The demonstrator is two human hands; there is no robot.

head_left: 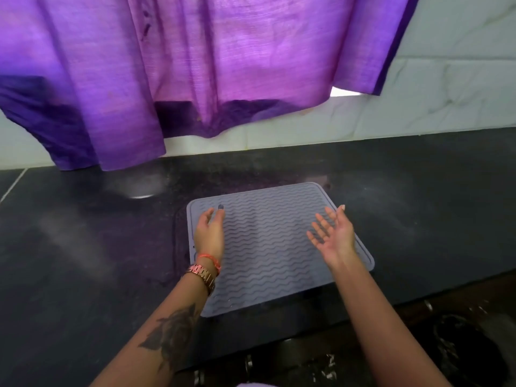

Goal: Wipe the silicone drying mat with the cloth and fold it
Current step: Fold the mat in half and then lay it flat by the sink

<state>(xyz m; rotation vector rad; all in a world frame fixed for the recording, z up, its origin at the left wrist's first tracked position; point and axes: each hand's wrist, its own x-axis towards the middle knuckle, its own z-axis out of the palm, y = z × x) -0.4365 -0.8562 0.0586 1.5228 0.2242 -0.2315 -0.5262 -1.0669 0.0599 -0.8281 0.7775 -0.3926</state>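
A grey silicone drying mat point(268, 247) with wavy ridges lies flat on the black countertop point(83, 247). My left hand point(210, 233) hovers over the mat's left side, fingers relaxed, holding nothing. My right hand point(332, 233) is held over the mat's right side, palm turned up and inward, fingers spread and empty. A small pale purple patch point(251, 384) shows at the bottom edge of the view; what it is cannot be told.
A purple curtain point(195, 65) hangs over the back of the counter against a white tiled wall point(446, 79). The counter's front edge runs just below the mat, with a dark speckled floor point(460, 344) beneath at the lower right.
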